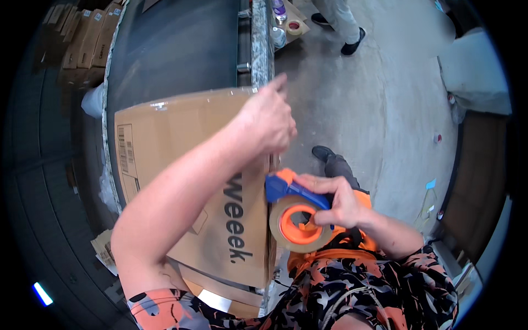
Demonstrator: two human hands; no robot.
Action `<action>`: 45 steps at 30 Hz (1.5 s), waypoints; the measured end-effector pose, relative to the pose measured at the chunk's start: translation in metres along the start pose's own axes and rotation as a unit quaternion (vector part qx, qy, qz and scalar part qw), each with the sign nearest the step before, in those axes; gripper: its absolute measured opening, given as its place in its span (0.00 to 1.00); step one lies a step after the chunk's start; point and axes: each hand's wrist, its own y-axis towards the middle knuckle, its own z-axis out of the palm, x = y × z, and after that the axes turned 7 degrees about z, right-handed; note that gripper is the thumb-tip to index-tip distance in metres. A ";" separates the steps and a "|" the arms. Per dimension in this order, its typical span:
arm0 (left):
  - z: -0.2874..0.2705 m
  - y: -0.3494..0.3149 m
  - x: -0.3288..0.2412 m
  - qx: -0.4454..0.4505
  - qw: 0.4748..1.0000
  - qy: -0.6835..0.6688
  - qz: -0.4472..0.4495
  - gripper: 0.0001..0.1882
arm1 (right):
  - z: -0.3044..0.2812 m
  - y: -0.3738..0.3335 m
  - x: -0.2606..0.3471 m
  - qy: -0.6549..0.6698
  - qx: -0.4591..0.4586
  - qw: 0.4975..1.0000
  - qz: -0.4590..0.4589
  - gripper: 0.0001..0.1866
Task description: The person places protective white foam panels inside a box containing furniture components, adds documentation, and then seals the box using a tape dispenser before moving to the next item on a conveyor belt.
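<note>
A cardboard box [181, 181] fills the middle of the frame, lying on a dark bench [176, 49] that runs up toward the top edge. Its flat top face is turned up to the camera, with a printed label at its left edge and large dark lettering near its right edge.

The left hand [267, 121] sits at the upper right corner of the box, just above centre frame. Its fingers [278, 83] are curled loosely together, the forefinger raised and pointing up (whether they press on the cardboard or pinch anything I cannot tell, since the back of the hand hides the contact).

The right hand [338, 201] is right of centre, lower down, wrapped around a tape gun [297, 212] with a blue and orange body and a roll of brown tape on an orange hub. Its fingers close over the handle. The tape gun sits against the right edge of the box.

At the upper left, a row of brown cartons [82, 41] is stacked. At the top of the frame, another person's legs [344, 25] stand on the concrete floor [396, 110], near a spare roll of tape [295, 26].
</note>
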 end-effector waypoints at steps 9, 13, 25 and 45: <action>0.052 -0.071 -0.146 0.045 0.996 0.037 0.067 0.27 | 0.123 -0.139 -0.093 -0.112 0.002 0.994 0.009 0.39; 0.097 -0.115 -0.239 -0.031 0.994 0.046 0.090 0.31 | 0.182 -0.197 -0.157 -0.178 0.043 0.982 0.050 0.38; 0.112 -0.141 -0.279 -0.084 0.995 0.025 0.051 0.34 | 0.301 -0.091 -0.172 -0.404 0.048 0.913 0.006 0.32; 0.159 -0.145 -0.274 -0.280 0.959 -0.031 -0.028 0.51 | 0.241 -0.100 -0.178 -0.325 -0.055 0.944 0.021 0.31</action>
